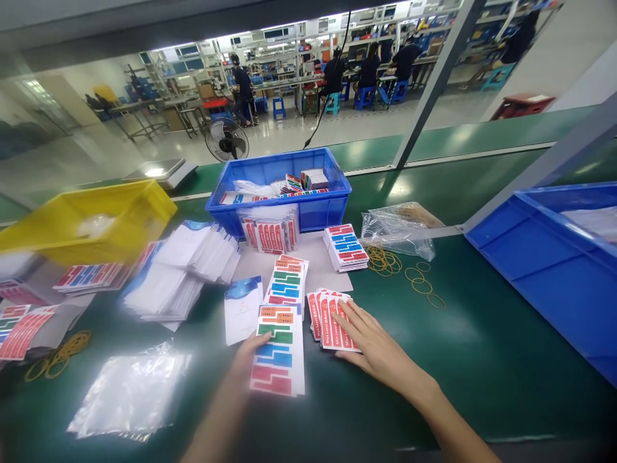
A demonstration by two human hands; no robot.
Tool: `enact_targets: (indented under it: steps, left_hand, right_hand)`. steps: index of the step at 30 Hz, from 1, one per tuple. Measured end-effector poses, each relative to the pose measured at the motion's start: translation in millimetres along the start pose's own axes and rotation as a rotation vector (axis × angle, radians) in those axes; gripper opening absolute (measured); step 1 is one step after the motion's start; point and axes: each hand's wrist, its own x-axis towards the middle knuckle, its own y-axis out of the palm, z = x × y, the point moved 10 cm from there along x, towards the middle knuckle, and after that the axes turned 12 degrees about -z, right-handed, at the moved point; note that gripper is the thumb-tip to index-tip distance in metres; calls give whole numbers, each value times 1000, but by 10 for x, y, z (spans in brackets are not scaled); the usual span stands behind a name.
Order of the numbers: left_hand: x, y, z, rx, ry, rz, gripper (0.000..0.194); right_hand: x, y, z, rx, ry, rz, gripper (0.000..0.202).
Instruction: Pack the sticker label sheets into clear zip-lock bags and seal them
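My left hand [253, 354], blurred, grips a few sticker sheets [278, 370] printed in orange, green, blue and red, the thumb on top. My right hand [373, 341] lies with outstretched fingers on a stack of red label sheets [332, 321] marked "Max Level". More multicoloured sheets [288, 276] lie just beyond the held ones. Left of them is a white card with a blue top [242, 315]. A thick stack of red and blue sheets [346, 246] sits behind my right hand.
A blue bin [318, 215] holding sheets stands behind, a yellow bin [159, 206] at the left and another blue bin [544, 276] at the right. White booklets [164, 289], clear plastic bags [130, 392] and rubber bands [383, 260] lie on the green table. People sit farther off.
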Motion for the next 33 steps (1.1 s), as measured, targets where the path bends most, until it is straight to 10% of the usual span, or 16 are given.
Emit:
enact_targets:
  steps: [9, 18, 26, 33]
  left_hand:
    - [-350, 62, 607, -20, -185, -19, 52]
    - [-535, 185, 403, 21, 88, 113, 53]
    - [-1235, 414, -480, 1025, 699, 188, 21]
    - [-1035, 473, -360, 1781, 929, 55, 17]
  right_hand:
    - [-18, -236, 221, -77, 52, -212, 68]
    - [-395, 461, 1368, 299, -310, -91, 72]
    - [-232, 35, 864, 489, 183, -233, 74]
    - [-217, 762, 768, 836, 524, -24, 59]
